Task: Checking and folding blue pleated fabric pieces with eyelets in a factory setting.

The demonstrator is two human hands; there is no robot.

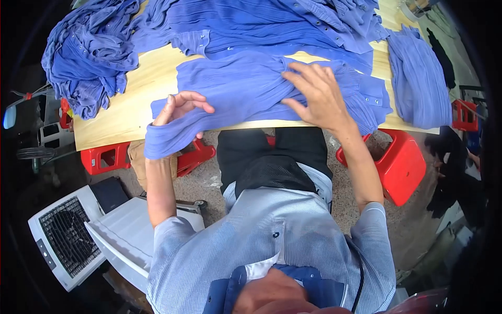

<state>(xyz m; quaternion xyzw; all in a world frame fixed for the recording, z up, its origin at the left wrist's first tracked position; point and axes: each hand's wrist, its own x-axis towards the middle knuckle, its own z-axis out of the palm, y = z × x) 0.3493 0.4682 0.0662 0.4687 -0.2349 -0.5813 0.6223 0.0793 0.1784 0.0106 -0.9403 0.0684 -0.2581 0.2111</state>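
Note:
A blue crinkled garment (238,86) lies along the near edge of the wooden table, with small snaps or buttons at its right end. Part of its cloth wraps over my left wrist and hangs past the table edge. My left hand (184,106) comes out beyond that fold, thumb raised and fingers loosely apart. Over the garment's right part, my right hand (317,97) has its fingers spread, and the fingertips touch the cloth. Whether it pinches any cloth is not clear, though no grip shows.
More blue garments (251,23) cover the far side of the wooden table (104,131). A crumpled heap (89,57) hangs over its left corner; another blue piece (421,78) drapes off the right end. Red stools (400,167) stand below. An air cooler (68,235) stands at lower left.

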